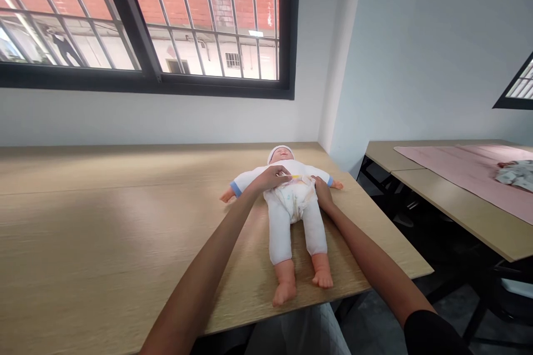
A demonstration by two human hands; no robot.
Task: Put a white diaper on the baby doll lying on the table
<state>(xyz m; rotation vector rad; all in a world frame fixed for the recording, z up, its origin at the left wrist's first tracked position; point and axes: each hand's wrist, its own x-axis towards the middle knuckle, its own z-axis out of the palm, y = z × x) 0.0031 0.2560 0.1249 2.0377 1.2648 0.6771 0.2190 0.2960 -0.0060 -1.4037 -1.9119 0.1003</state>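
Note:
A baby doll [280,236] in a white outfit with blue cuffs and a white cap lies on its back on the table, feet toward me. Around its hips sits a white diaper [296,199] with a yellow strip along the front waistband. My left hand [272,177] is closed on the waistband at the diaper's left side, fingers bent over the doll's belly. At the other side of the waist, my right hand [323,192] pinches the diaper's edge; its fingertips are partly hidden.
The wooden table [125,244] ends just past the doll's feet and to the right of it. Across a gap stands a second table [449,199] with a pink cloth [462,169] and a crumpled grey-green cloth [516,175]. A barred window [216,75] is set in the wall ahead.

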